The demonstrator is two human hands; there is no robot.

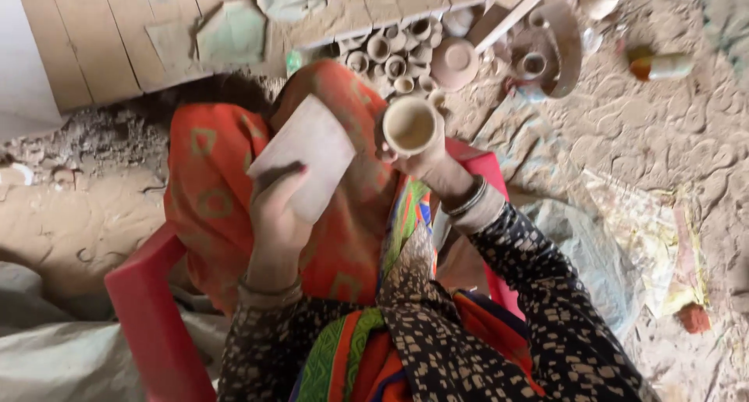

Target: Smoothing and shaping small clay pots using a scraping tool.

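Two grips closed — left hand (275, 215) pinching flat pale sheet (306, 157), right hand (425, 164) round clay cup (410, 127).

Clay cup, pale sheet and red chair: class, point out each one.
clay cup (411, 126), head view, inside of its open mouth
pale sheet (308, 154), head view, middle of its face
red chair (148, 316), head view, left armrest
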